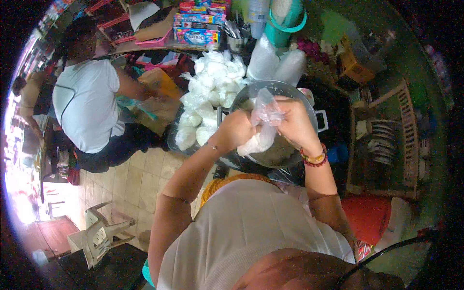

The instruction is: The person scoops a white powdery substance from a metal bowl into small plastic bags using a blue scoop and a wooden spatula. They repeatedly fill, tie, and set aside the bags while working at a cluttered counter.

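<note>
Both my hands are on a clear plastic bag with a white, rice-like filling at its bottom. My left hand and my right hand pinch its gathered neck from either side, and the loose top stands up between them. Under the bag is a large metal pot with side handles; a pale mass is partly visible inside. Left of the pot, several closed plastic bags of white food are piled on a dark tray.
Behind the pot stand two clear plastic packs, a teal bucket, a container of cutlery and Downy boxes. A person in a white shirt works at left. A wooden dish rack is at right; a plastic chair stands lower left.
</note>
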Tool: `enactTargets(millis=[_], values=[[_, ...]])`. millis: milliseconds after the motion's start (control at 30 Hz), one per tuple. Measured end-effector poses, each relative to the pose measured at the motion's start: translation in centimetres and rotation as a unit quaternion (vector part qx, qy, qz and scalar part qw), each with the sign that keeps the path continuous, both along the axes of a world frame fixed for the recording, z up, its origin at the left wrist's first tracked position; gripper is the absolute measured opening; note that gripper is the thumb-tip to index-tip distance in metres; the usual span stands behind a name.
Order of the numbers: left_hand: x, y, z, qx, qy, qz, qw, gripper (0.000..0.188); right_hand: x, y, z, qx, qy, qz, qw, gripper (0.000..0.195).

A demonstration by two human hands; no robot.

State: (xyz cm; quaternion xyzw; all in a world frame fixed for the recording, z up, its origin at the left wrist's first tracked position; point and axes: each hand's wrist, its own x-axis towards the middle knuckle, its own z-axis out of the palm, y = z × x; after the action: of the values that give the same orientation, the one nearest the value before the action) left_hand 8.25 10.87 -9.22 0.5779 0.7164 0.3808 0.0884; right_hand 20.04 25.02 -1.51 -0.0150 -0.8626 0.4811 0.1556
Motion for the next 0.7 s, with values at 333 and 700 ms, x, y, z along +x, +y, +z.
enactTargets(millis=[333, 700], values=[[3.2, -1.1, 5.8, 0.147, 0.079, -0.013, 0.986, 0.018, 2.8, 0.0, -14.3, 0.312, -0.113, -0.003, 0.943, 0.046], [1.3, -3.4, 0.7, 0.123, -0.601, 0.093, 0.785, 0.066, -0.4, -2.2, -6.8, -0.525, 0.054, -0.053, 0.848, 0.054]])
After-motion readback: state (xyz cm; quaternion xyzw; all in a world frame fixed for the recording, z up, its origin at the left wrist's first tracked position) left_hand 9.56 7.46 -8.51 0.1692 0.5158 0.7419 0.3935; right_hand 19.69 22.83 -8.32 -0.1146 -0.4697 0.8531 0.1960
